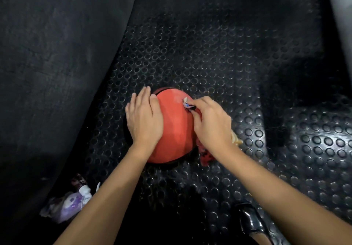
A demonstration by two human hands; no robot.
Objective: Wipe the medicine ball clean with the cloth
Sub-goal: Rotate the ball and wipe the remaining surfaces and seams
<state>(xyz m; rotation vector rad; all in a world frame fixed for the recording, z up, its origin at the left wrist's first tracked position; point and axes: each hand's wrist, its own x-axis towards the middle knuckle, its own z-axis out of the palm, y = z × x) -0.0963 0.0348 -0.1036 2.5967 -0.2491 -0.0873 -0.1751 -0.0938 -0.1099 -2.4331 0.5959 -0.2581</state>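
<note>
Nearest, a glossy black shoe (251, 223) and a crumpled purple wrapper (66, 204), its print unreadable, lie on the studded mat (209, 54) before the medicine ball (175, 123). The left hand (143, 119) presses flat, fingers together, on the ball's left side; the right hand (211, 125) pinches the cloth (206, 156) against its right side.

The medicine ball (176, 128) sits mid-frame on the floor mat (209, 58) — left hand (144, 119) on its left side, right hand (211, 123) pressing the cloth (205, 156) on its right.
</note>
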